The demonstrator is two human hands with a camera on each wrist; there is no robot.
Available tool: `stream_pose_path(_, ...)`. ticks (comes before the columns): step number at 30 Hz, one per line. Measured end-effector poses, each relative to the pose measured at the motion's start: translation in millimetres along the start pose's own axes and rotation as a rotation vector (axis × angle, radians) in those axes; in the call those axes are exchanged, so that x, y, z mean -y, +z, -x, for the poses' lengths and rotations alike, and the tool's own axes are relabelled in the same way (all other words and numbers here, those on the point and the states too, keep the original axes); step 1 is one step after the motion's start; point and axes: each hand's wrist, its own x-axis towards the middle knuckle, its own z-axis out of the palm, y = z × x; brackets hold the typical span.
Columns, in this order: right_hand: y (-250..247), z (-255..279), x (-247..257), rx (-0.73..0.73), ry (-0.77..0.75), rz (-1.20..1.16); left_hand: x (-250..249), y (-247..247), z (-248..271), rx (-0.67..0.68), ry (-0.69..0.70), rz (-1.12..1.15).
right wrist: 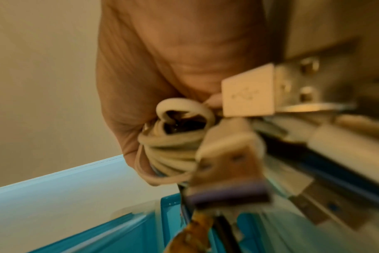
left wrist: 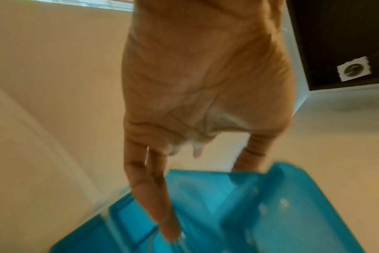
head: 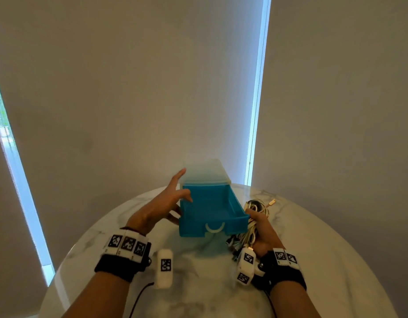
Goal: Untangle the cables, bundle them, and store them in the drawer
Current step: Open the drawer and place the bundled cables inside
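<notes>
Table: round white marble top (head: 198,283) with grey veining.
Window coverings: pale roller blinds (head: 129,88) drawn down, filling the wall behind.
Light: bright daylight strips (head: 258,88) at the blind edges; greenery far left.

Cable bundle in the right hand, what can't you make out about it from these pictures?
- Head view: the right hand covers the middle of the white and black cable bundle, so any tie is hidden.
- Right wrist view: motion blur smears the metal USB plugs; cable count unclear.
- The blue plastic drawer wall hides the bundle's near side.
</notes>
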Motion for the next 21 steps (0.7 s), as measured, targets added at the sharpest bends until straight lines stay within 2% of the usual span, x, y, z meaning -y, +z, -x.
stream_pose_path(2, 2, 0, 2, -0.036, -0.034, 0.015, 11, 7, -1, -0.123, 0.014, 0.169)
stream_pose_path(4, 5, -3, 6, -0.091, -0.115, 0.027, 23, 12, -2, -0.129, 0.028, 0.347)
stream_pose_path(6, 10, 0, 18, -0.151, -0.277, 0.071, 34, 17, -1, -0.120, 0.054, 0.476)
stream_pose_path(9, 32, 23, 42, -0.140, -0.524, 0.193, 42, 21, -1, -0.122, 0.093, 0.614)
stream_pose_path(12, 65, 47, 69, -0.022, -0.722, 0.327, 45, 23, -3, -0.144, 0.109, 0.663)
stream_pose_path(15, 103, 55, 94, 0.105, -0.838, 0.464, 47, 22, -1, -0.140, 0.113, 0.652)
stream_pose_path(19, 144, 49, 92, 0.381, -0.766, 0.666, 48, 21, 2, -0.134, 0.112, 0.640)
stream_pose_path(21, 152, 41, 80, 0.527, -0.702, 0.885, 49, 20, 1, -0.134, 0.117, 0.647)
